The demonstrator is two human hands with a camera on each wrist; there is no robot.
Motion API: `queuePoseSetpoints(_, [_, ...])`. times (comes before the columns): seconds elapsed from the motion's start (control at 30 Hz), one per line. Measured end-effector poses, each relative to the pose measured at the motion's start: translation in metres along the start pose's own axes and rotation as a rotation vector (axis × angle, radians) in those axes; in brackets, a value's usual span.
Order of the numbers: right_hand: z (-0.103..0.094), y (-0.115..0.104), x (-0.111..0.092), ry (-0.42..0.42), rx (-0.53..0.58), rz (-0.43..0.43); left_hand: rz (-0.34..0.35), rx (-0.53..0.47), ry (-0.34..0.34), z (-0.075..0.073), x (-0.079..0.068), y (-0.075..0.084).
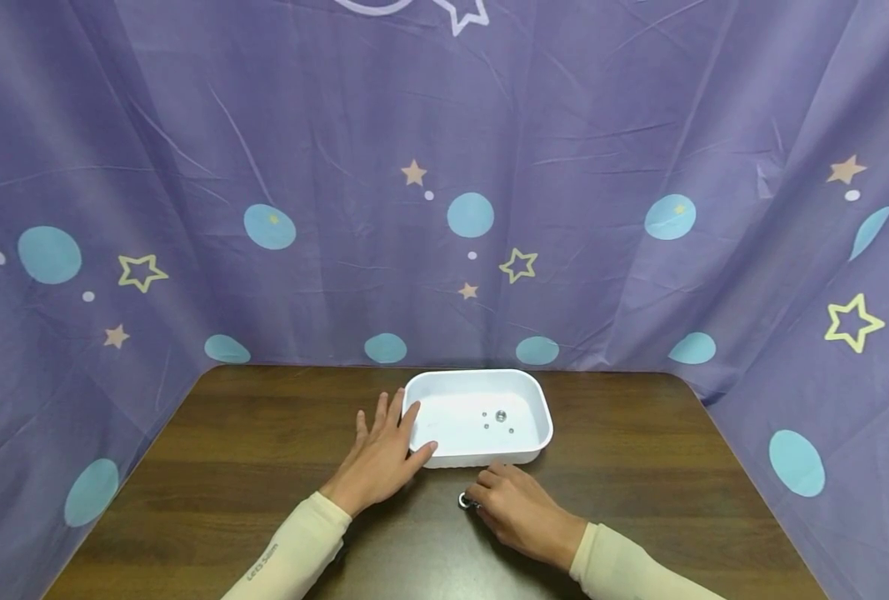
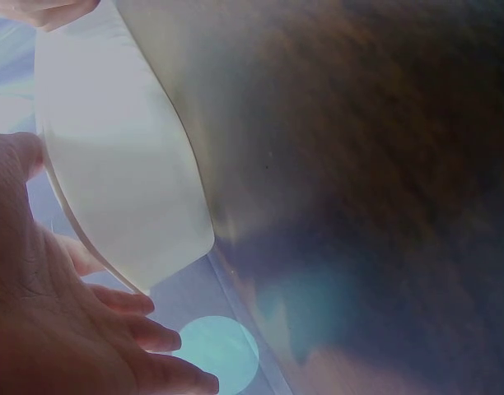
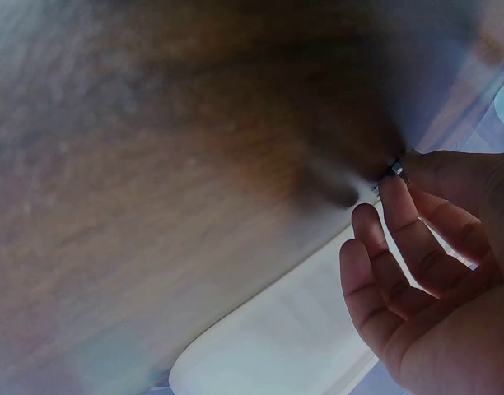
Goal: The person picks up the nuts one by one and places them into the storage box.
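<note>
A white rectangular tray [image 1: 481, 459] stands on the table and holds several small metal parts, the largest a round nut-like piece [image 1: 501, 416]. My left hand [image 1: 377, 458] rests at the tray's left end with fingers spread and straight, touching the rim. Just in front of the tray, my right hand [image 1: 515, 508] pinches a small shiny metal piece with a ring-shaped end [image 1: 462, 500] between thumb and index finger, low over the table. In the right wrist view the same metal piece [image 3: 396, 169] shows at the fingertips; its exact kind is hard to tell.
The dark brown wooden table [image 1: 639, 467] extends to both sides of the tray. A purple curtain [image 1: 369, 275] with stars and blue circles hangs behind the table and along both sides. The tray stands close to the table's back edge.
</note>
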State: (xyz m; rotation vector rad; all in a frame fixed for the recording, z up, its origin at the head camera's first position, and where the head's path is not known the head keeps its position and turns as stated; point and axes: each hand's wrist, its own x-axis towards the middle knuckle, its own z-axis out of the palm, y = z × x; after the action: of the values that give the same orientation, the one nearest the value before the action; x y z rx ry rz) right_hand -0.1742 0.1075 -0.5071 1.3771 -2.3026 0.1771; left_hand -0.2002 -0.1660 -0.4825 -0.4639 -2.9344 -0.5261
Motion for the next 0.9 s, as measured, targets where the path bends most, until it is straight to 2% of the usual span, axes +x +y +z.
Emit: queuePoseSetpoints(0.9, [-0.0066,-0.0097,-0.0028,0.057,0.007,-0.038,-0.002,-0.006,0.003,0.0013,0.0006,-0.0013])
